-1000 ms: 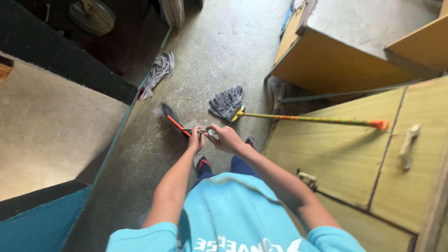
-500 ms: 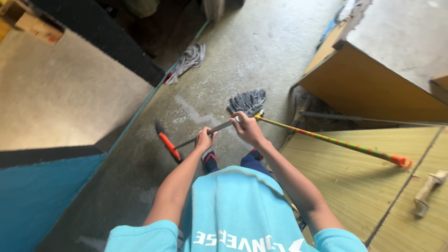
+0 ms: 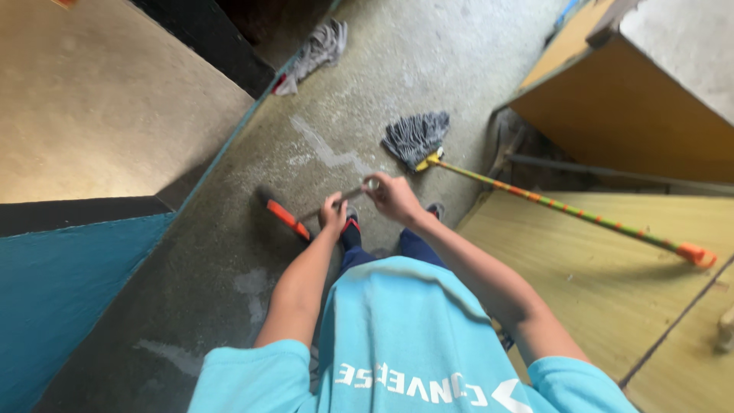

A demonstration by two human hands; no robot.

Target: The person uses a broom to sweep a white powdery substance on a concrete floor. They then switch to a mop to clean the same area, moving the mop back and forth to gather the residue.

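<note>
Two hands on one floor tool: the left hand (image 3: pixel 333 212) is closed round the thin grey handle (image 3: pixel 345 195) low down and the right hand (image 3: pixel 391 197) closed over its top end, the orange-edged blade (image 3: pixel 288 218) resting on the concrete floor (image 3: pixel 229 252) just ahead of the feet. One grey string mop (image 3: pixel 417 138) with striped stick lies unheld to the right, one grey rag (image 3: pixel 319 47) farther off by the wall. Damp patches show on the floor, so the job looks partly done, much left.

Orange squeegee head (image 3: pixel 288 219), grey mop (image 3: pixel 415 138) with seemingly orange-green striped handle (image 3: pixel 566 209).
</note>
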